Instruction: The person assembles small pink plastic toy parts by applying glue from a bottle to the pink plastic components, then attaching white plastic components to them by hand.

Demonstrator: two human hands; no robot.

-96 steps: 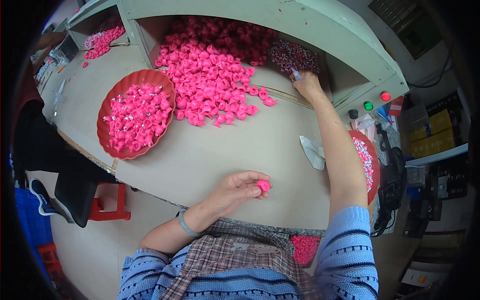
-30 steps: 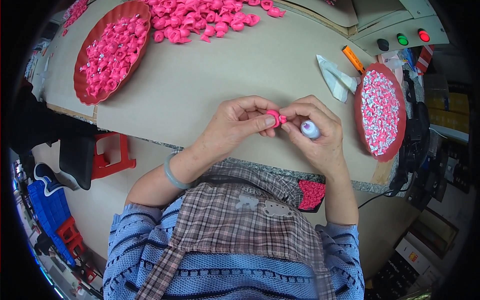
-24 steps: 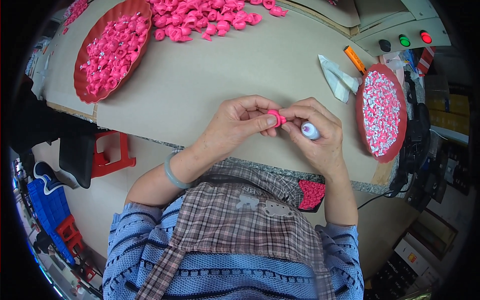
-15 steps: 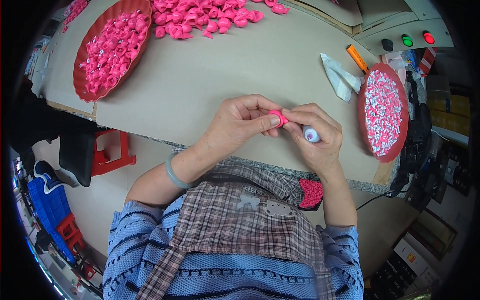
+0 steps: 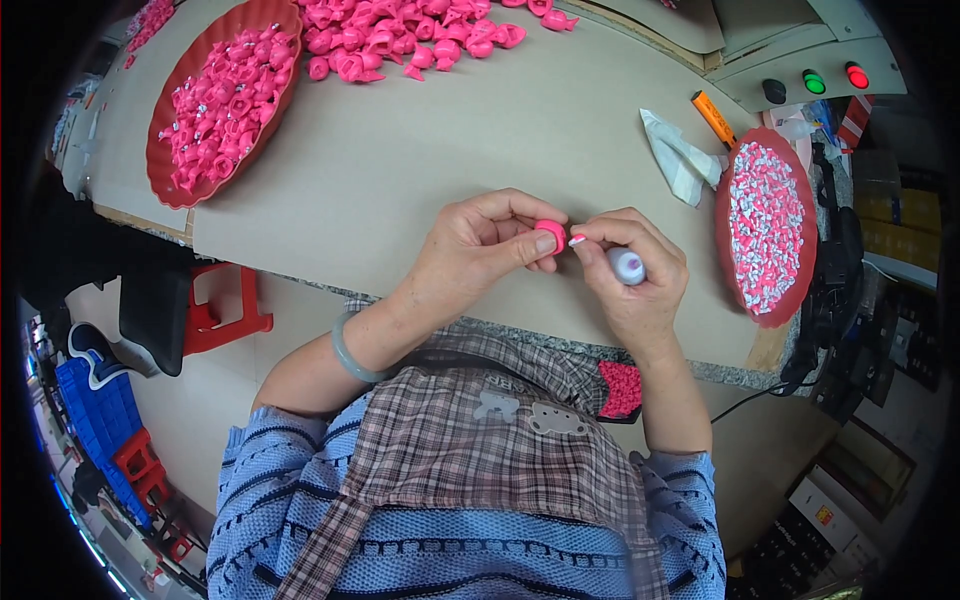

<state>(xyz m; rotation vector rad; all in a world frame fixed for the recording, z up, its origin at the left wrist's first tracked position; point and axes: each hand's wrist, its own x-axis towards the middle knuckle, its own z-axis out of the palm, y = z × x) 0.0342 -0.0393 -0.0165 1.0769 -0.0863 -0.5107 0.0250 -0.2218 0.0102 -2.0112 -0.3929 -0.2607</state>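
My left hand (image 5: 492, 238) pinches a round, hollow pink plastic piece (image 5: 551, 237) between thumb and fingers. Close by on its right, my right hand (image 5: 640, 275) holds a small pink-and-white piece (image 5: 577, 240) at its thumb and fingertips. A white tube or bottle with a purplish tip (image 5: 627, 266) is also tucked in the right hand, its end showing between thumb and palm. A narrow gap separates the two pink pieces. Both hands are just above the table, near its front edge.
A red scalloped tray (image 5: 158, 165) of pink pieces stands at far left, beside a loose pink pile (image 5: 400, 35). To the right are another red tray (image 5: 775, 318) of small pink-and-white pieces, a crumpled white tissue (image 5: 675, 160) and an orange marker (image 5: 713, 117).
The right hand's fingertips have drawn slightly away from the pink piece in the left hand, bringing the small pink-and-white piece into view. The left hand has hardly moved.
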